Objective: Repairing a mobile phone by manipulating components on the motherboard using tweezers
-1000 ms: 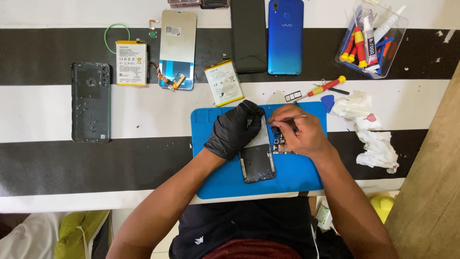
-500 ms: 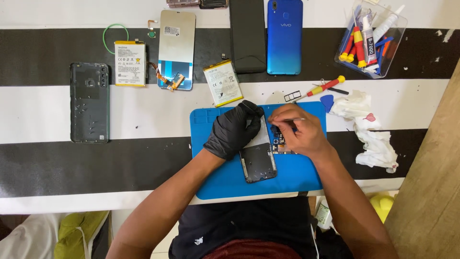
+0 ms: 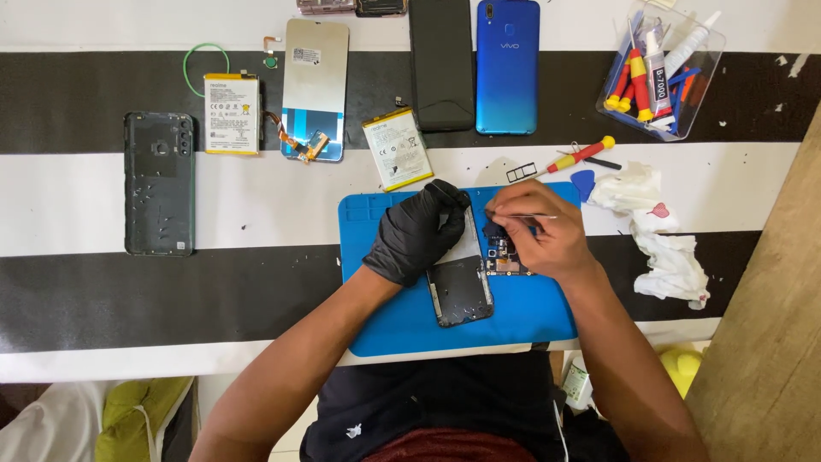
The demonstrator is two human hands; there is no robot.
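An opened phone body lies on a blue work mat in front of me. My left hand, in a black glove, presses down on the phone's upper part and holds it steady. My bare right hand pinches thin metal tweezers whose tip points left, at the phone's top edge. A small circuit board shows just under my right hand.
Behind the mat lie two batteries, a screen panel, a black phone, a blue phone and a dark back cover. A clear tool box, a red-and-yellow screwdriver and crumpled tissues sit right.
Almost nothing differs; my right hand shifted very slightly at the phone's top edge with the tweezers. My gloved left hand stayed in place on the phone.
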